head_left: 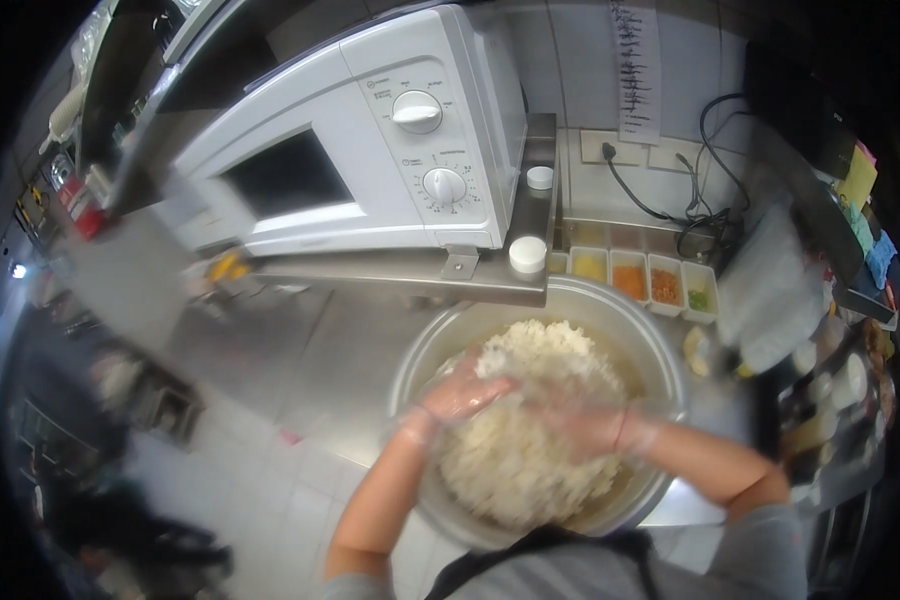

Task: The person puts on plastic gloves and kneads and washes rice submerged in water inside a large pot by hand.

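Note:
A large round metal basin [407, 388] holds a heap of white, clumpy food [530, 465] that looks like cooked rice. My left hand [465, 390], in a clear plastic glove, is over the left side of the heap with its fingers stretched out towards the middle. It seems to touch the food, and nothing is visibly gripped. On the right side of the heap, my right hand [585, 425] is also in a clear glove. Motion smears its fingers, so their shape and any food in them cannot be made out.
A white microwave [410, 150] sits on a metal shelf [390, 275] just beyond the basin. Small white containers [664, 283] with coloured ingredients stand behind it. A cable [635, 208] hangs from a wall socket. A blurred plastic bag [770, 290] lies to the right.

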`<state>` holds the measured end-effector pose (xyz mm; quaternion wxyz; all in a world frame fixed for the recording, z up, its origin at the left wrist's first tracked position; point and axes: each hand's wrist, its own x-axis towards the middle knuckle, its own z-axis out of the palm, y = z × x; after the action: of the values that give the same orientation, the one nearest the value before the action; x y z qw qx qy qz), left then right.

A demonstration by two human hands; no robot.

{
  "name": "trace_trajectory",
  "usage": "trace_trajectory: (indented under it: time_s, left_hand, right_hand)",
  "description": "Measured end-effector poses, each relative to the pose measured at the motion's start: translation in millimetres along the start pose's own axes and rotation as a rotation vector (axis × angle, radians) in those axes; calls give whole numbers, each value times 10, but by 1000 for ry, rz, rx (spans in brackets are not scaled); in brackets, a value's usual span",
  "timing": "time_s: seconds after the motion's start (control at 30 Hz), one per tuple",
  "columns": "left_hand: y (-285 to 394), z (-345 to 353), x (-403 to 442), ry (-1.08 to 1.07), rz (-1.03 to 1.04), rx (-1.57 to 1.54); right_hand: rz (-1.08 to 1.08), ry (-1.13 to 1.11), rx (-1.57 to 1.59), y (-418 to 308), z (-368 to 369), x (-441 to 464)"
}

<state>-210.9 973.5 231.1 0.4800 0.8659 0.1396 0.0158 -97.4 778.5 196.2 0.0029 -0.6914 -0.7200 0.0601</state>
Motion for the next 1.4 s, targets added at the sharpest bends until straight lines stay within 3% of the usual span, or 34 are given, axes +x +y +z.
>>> trace_trajectory:
  time_s: [0.1,0.2,0.3,0.4,0.5,0.6,0.73,0.77,0.87,0.93,1.0,1.2,1.4]
  left_hand:
    - [-18,-98,51,-244,-23,284]
    - [-185,-136,197,40,-31,48]
    - [-559,-159,480,443,136,81]
    - [-814,-79,540,591,272,124]
    - [-621,-101,421,565,386,172]
    - [-661,-86,446,620,437,173]
    - [-694,-122,500,710,563,223]
    - [-700,-131,497,708,567,232]
    - [-682,-94,519,690,567,216]
    - [-667,-90,521,683,563,194]
    - [-645,-82,531,679,564,169]
    - [-594,-61,505,636,515,126]
    - [-560,-19,447,598,442,154]
  right_hand:
    - [-42,-61,1,-408,488,11]
    - [-16,-34,56,-345,629,273]
    - [36,-96,284,-100,643,455]
    - [142,196,322,152,932,578]
    - [171,168,698,487,904,712]
    - [481,289,906,287,393,567]
    - [756,414,805,231,213,438]
    - [716,358,791,223,121,347]
    - [529,-121,904,130,-238,92]
    - [70,-77,550,127,70,-63]
    - [-239,-194,159,41,384,-197]
    - [-225,-478,-124,-292,715,-9]
    - [162,-352,200,-240,778,83]
